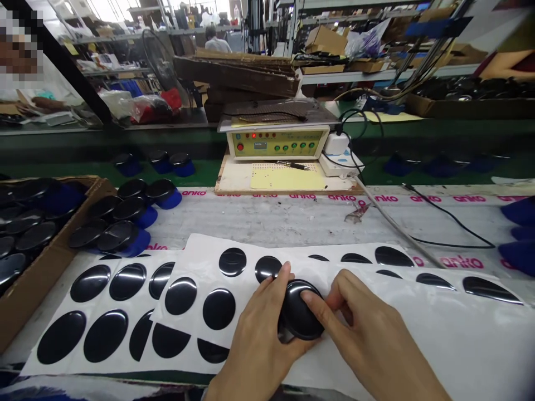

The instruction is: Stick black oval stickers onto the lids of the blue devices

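Nearest the camera: the left hand (257, 334) and right hand (368, 328), meeting at a round black piece (300, 314). The piece is held above the white sheets (200, 267), its glossy face tilted up.

Handling (judged): probably light, stiff under the thumb; the polished face looks slippery and likely marks or scratches easily. Best hold is around the side wall, with only light, even pressure on the face.

Left hand: partly closed, grasping the piece by its side, fingers beyond it and thumb on the near side. Right hand: half curled, thumb laid on the face, forefinger bent near the rim; whether it pinches the rim or only presses cannot be told.

Outward: black discs (219, 308) lie in rows on the sheets to the left. Past these, blue pieces with black tops (121, 236) stand in a cluster beside an open cardboard box (50, 278) holding more. Farther off, a control unit (267, 146), one red indicator lit, sits on a wooden board (234, 181); a pen (295, 165) lies in front of it.
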Action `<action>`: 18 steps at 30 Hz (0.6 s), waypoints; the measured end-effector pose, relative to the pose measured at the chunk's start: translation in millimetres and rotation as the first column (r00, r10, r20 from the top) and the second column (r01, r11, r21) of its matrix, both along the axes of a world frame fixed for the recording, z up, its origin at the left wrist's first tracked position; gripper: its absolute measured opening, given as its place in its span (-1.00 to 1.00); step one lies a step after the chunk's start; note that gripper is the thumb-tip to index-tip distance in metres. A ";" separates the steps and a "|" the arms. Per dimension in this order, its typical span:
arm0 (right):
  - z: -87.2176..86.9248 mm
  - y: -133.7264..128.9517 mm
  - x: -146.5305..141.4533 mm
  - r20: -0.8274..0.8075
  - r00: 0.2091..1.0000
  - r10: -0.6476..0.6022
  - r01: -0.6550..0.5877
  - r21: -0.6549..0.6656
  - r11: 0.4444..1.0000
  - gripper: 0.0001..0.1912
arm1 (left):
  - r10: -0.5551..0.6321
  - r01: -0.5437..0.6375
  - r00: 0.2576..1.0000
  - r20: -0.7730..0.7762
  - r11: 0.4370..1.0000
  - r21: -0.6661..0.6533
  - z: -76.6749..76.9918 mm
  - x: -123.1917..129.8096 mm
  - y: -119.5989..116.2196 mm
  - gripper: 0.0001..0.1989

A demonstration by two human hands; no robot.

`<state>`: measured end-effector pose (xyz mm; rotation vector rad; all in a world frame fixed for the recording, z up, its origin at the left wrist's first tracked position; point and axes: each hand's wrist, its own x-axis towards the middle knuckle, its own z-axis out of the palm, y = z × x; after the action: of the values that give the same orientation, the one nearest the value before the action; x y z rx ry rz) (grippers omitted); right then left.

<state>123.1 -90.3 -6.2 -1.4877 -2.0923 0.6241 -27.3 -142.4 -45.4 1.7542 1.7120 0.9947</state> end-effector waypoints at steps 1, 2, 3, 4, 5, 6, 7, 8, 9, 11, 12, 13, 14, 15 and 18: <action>2.0 1.7 6.6 0.092 0.996 0.013 -0.018 0.052 0.999 -0.54 | -0.012 0.012 1.000 -0.011 1.000 0.002 -0.5 0.2 0.2 0.06; 3.0 2.5 14.8 0.161 0.987 0.017 -0.034 0.103 0.994 -0.52 | -0.021 0.021 0.999 -0.025 1.000 0.005 -0.8 0.3 0.4 0.07; 2.6 2.0 24.2 0.203 0.979 0.018 -0.049 0.148 0.988 -0.53 | -0.026 0.027 0.999 -0.044 1.000 0.013 -0.8 0.3 0.6 0.06; 0.6 0.2 34.3 0.226 0.974 0.019 -0.063 0.190 0.980 -0.58 | -0.029 0.031 0.997 -0.070 0.999 0.025 -0.5 0.1 0.9 0.04; -3.1 -2.8 44.3 0.239 0.971 0.027 -0.083 0.229 0.970 -0.65 | -0.031 0.036 0.994 -0.102 0.999 0.041 0.1 -0.4 1.3 -0.01; -8.4 -6.6 53.5 0.259 0.965 0.053 -0.123 0.262 0.957 -0.71 | -0.031 0.040 0.990 -0.139 0.997 0.062 0.9 -1.1 1.8 -0.07; -15.0 -10.9 61.3 0.292 0.952 0.094 -0.181 0.286 0.941 -0.68 | -0.036 0.052 0.983 -0.182 0.995 0.083 1.8 -2.2 2.4 -0.13; -22.2 -14.9 67.4 0.335 0.933 0.133 -0.241 0.305 0.922 -0.58 | -0.045 0.070 0.972 -0.230 0.992 0.104 2.6 -3.4 2.9 -0.19; -29.6 -18.2 71.5 0.377 0.912 0.163 -0.292 0.317 0.902 -0.48 | -0.053 0.092 0.959 -0.278 0.988 0.128 3.1 -4.7 3.5 -0.24; -43.2 -20.6 74.1 0.427 0.886 0.184 -0.344 0.338 0.876 -0.39 | -0.056 0.140 0.925 -0.375 0.969 0.201 2.6 -6.3 3.7 -0.36; -48.8 -19.3 73.2 0.429 0.885 0.181 -0.348 0.351 0.870 -0.37 | -0.053 0.166 0.907 -0.418 0.956 0.242 1.7 -6.4 2.9 -0.43; -53.5 -16.6 71.1 0.423 0.889 0.176 -0.343 0.363 0.866 -0.35 | -0.053 0.197 0.890 -0.453 0.941 0.276 0.6 -6.2 1.3 -0.48; -57.3 -12.9 67.9 0.414 0.893 0.175 -0.340 0.368 0.866 -0.35 | -0.061 0.229 0.875 -0.480 0.926 0.300 -0.2 -6.1 -1.0 -0.53; -60.2 -8.8 63.7 0.407 0.896 0.179 -0.340 0.370 0.865 -0.34 | -0.073 0.260 0.862 -0.502 0.913 0.314 -0.3 -6.6 -3.6 -0.57; -62.4 0.2 45.5 0.414 0.893 0.177 -0.340 0.363 0.867 -0.40 | -0.057 0.273 0.844 -0.533 0.902 0.335 9.3 -21.3 -4.9 -0.64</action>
<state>168.6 -90.1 -68.6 -1.1350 -2.5396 -0.0540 -48.6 -147.3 -36.1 2.5855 1.6804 0.8925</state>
